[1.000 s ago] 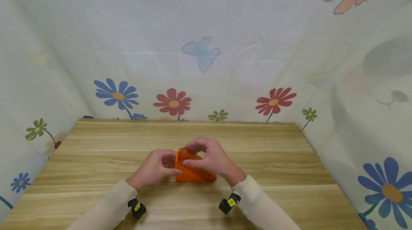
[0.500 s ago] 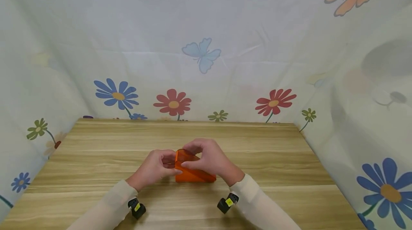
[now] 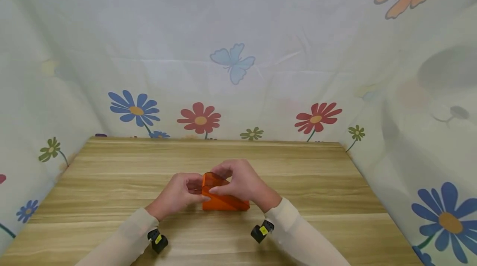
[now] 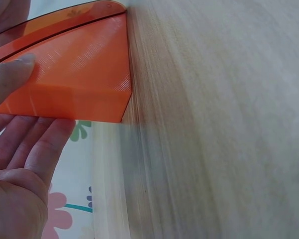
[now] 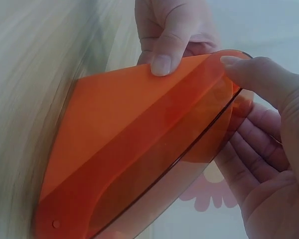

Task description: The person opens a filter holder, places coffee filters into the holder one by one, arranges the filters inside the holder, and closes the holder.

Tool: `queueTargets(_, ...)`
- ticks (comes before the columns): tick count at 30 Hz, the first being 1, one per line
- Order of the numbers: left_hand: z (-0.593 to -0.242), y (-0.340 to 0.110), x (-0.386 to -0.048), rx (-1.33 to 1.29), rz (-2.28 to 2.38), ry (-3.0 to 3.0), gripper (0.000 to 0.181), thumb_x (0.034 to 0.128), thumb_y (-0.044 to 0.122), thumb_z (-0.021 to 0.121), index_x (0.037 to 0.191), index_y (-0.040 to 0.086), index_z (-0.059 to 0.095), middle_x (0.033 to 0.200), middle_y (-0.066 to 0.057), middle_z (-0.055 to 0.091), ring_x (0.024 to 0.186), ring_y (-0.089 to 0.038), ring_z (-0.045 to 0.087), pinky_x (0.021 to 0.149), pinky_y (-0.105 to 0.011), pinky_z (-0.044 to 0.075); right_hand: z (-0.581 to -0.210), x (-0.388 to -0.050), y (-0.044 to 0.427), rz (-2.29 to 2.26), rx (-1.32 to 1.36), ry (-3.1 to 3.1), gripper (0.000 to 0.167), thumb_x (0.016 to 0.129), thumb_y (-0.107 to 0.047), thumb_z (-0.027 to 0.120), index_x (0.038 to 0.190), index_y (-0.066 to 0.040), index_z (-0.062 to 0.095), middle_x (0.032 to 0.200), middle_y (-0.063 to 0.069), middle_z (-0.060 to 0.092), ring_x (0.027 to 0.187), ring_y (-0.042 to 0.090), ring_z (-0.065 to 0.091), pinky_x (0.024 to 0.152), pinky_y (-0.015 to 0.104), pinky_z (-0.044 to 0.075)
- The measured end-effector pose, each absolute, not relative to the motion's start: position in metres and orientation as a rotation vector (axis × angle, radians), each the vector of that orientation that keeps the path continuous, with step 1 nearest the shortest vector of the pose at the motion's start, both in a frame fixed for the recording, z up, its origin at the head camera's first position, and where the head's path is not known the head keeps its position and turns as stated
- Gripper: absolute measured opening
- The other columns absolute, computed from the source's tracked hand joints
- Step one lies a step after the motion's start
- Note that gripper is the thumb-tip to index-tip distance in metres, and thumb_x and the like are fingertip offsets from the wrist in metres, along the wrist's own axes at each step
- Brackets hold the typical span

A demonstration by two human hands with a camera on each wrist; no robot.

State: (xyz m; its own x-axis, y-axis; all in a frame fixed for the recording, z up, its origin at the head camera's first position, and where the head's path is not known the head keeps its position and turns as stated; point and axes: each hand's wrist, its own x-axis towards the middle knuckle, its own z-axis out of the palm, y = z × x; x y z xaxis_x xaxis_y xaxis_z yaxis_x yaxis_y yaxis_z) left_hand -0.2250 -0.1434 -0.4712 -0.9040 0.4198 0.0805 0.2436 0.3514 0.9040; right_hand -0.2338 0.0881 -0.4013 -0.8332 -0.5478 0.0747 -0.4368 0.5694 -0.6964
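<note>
An orange wedge-shaped box (image 3: 225, 204) with a see-through orange lid (image 5: 202, 137) stands on the wooden table. A small round pivot shows at its low corner in the right wrist view. My left hand (image 3: 177, 195) holds the tall end, thumb on the near face and fingers at the end and far side. My right hand (image 3: 242, 183) grips the lid near its raised end, with the thumb on the near side and fingers on the far side. In the left wrist view, the box's near face (image 4: 84, 69) is plain orange. The box's inside cannot be made out clearly.
The wood-grain table (image 3: 298, 183) extends around the box on all sides. Pale cloth (image 3: 261, 92) printed with flowers and butterflies rises behind it and along both sides. A small black camera (image 3: 158, 241) is strapped at each wrist.
My right hand has shifted slightly left and down with the lid, which sits lower against the box than a second ago. The left hand and the box have barely moved.
</note>
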Motion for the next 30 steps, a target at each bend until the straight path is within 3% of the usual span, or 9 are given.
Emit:
queueTargets(6,-0.4694,-0.1438,-0.2251,0.613,1.56,2.46,0.035,0.0839,0.024,0.086,0.117,0.022,0.075,0.117,0.0,0.076,0.105,-0.017,0.074,0.094,-0.033,0.061,-0.4029,-0.2354,0.0878,-1.121,-0.862,2.639,0.042,0.081,-0.033,0.089,0.118,-0.017,0.076,0.104,-0.007,0.077,0.092,0.005,0.071,0.092,0.04,0.062)
queueTargets(13,-0.4723,-0.1474,-0.2271,0.606,1.555,2.458,0.034,0.0821,0.025,0.088,0.114,0.021,0.076,0.113,0.001,0.077,0.102,-0.016,0.074,0.092,-0.032,0.062,-0.4063,-0.2373,0.0842,-1.124,-0.877,2.632,0.039,0.081,-0.032,0.089,0.116,-0.018,0.077,0.103,-0.009,0.077,0.091,0.003,0.071,0.089,0.029,0.062)
queueTargets(22,-0.4719,-0.1465,-0.2299,0.599,1.528,2.476,0.034,0.0831,0.025,0.087,0.115,0.022,0.076,0.114,0.002,0.077,0.104,-0.017,0.074,0.094,-0.035,0.062,-0.4037,-0.2391,0.0837,-1.101,-0.838,2.634,0.041,0.081,-0.033,0.089,0.118,-0.019,0.076,0.105,-0.01,0.077,0.093,0.004,0.071,0.093,0.035,0.062)
queueTargets(30,-0.4684,-0.1512,-0.2286,0.585,1.513,2.485,0.034,0.0838,0.023,0.086,0.116,0.024,0.076,0.115,0.004,0.077,0.106,-0.017,0.073,0.096,-0.039,0.061,-0.4055,-0.2394,0.0792,-1.099,-0.858,2.646,0.042,0.082,-0.033,0.088,0.12,-0.021,0.075,0.105,-0.012,0.076,0.094,0.002,0.069,0.093,0.031,0.061)
